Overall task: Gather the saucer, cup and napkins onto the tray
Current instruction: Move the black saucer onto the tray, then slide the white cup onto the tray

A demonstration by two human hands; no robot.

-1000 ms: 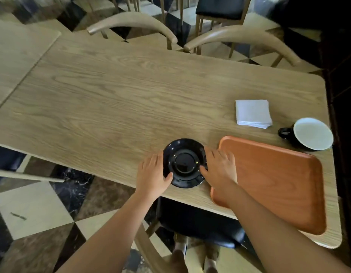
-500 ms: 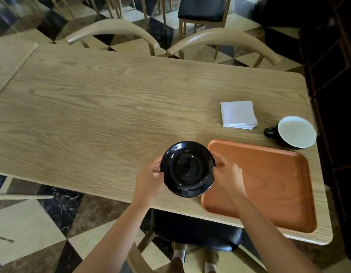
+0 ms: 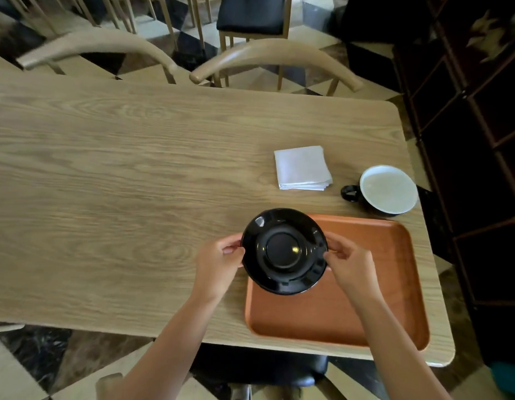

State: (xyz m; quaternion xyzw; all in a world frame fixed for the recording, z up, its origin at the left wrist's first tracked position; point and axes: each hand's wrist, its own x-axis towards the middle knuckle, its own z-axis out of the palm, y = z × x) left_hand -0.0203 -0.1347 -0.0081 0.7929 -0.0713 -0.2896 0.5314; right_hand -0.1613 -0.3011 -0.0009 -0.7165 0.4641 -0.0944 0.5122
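A glossy black saucer (image 3: 284,251) is held in the air over the left end of the orange-brown tray (image 3: 374,307). My left hand (image 3: 220,265) pinches its left rim and my right hand (image 3: 350,265) pinches its right rim. Beyond the tray, a folded stack of white napkins (image 3: 301,168) lies on the wooden table (image 3: 120,183). To their right stands a black cup (image 3: 384,190) with a white inside, its handle pointing left, close to the table's right edge.
Two curved wooden chair backs (image 3: 276,57) line the far side of the table. A black-seated chair (image 3: 262,368) is tucked under the near edge. A dark wooden shelf unit (image 3: 481,140) stands close on the right. Checkered floor tiles surround the table.
Both hands have lifted the saucer off the table's near edge and carried it right, so it now hangs over the tray's left end. Cup and napkins have not moved.
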